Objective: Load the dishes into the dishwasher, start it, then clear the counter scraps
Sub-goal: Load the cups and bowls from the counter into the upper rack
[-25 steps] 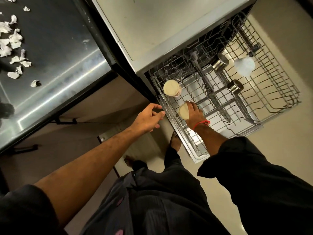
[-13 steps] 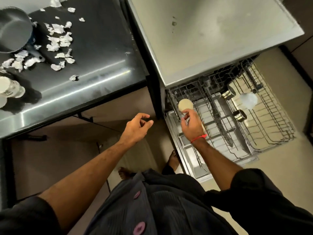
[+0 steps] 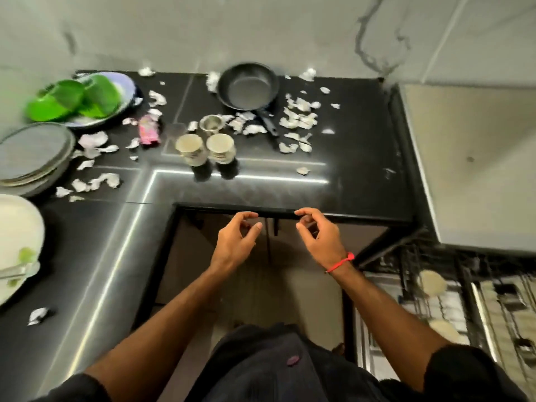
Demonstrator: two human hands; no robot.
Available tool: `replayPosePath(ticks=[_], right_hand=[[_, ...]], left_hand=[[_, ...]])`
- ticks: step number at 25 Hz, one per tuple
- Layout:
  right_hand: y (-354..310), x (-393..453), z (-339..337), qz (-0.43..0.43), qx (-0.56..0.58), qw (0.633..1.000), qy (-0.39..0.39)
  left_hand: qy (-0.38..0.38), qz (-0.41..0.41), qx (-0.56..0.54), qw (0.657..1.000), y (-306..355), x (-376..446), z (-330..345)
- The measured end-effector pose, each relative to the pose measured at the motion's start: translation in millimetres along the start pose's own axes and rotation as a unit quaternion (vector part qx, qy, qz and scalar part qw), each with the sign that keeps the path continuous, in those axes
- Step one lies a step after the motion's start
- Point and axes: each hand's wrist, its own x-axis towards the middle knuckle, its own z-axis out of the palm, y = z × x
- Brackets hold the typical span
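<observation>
Hovering: both hands [image 3: 271, 242] loosely curled, empty, before scrap-strewn black counter [image 3: 362, 181]; marble wall [image 3: 261, 30].

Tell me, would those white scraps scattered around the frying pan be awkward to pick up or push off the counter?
Probably awkward. The white scraps look thin, curled and torn, so they are likely very light and floppy, sliding or scattering when swept. Many lie flat on the glossy black counter, so pinching each one could be slow. Some lie against the frying pan handle, which may block a clean sweep.

Cups [image 3: 204, 146] on counter [image 3: 353, 158], pan [image 3: 248, 86] behind, dishwasher rack [image 3: 452, 309] right
</observation>
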Motion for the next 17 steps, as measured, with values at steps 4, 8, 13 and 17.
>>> replayPosePath(ticks=[4, 8, 13, 17], right_hand=[[-38.7, 40.9, 62.7, -0.042, 0.018, 0.998, -0.052], [-69.0, 79.5, 109.3, -0.027, 0.011, 0.996, -0.084], [-89.1, 119.6, 135.5, -0.028, 0.002, 0.994, -0.106], [-92.4, 152.7, 143.0, -0.048, 0.004, 0.991, -0.121]], left_hand=[[0.085, -0.011, -0.022, 0.996, -23.3, 20.5, -75.7], [0.118, -0.015, -0.005, 0.993, -43.7, 43.8, -129.6], [0.145, -0.006, 0.053, 0.988, -38.2, 94.7, -151.4], [0.137, -0.001, 0.064, 0.989, -24.2, 147.7, -144.8]])
